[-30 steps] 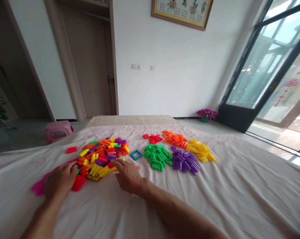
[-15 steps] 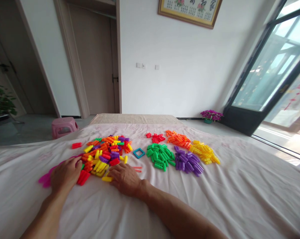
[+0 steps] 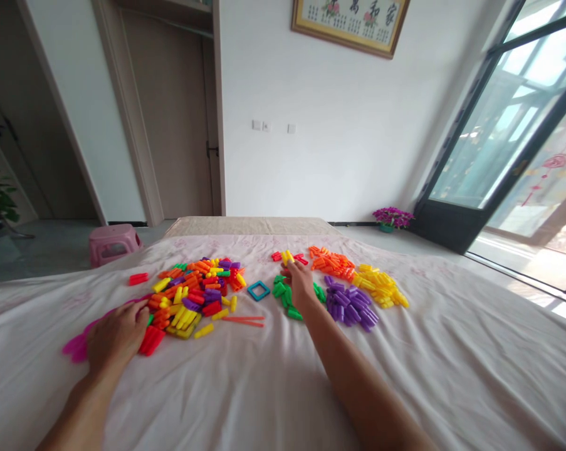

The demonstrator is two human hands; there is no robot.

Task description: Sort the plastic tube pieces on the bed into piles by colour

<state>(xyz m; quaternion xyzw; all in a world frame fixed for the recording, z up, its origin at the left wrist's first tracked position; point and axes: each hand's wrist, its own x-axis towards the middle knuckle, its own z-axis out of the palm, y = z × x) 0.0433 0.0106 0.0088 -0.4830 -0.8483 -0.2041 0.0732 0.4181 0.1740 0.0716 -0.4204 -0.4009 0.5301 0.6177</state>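
Yellow blocks (image 3: 287, 257) are clamped in the right hand (image 3: 302, 283), at the far tips of its fingers, near the red pile (image 3: 302, 259). The left hand (image 3: 117, 333) lies left of the mixed pile (image 3: 191, 295); whether its fingers hold something, I cannot tell.

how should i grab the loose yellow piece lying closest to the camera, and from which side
Likely best pinched across the middle of the yellow piece, from above and the right: it is elongated and lies flat on the cloth, with the mixed pile to its left and beyond it.
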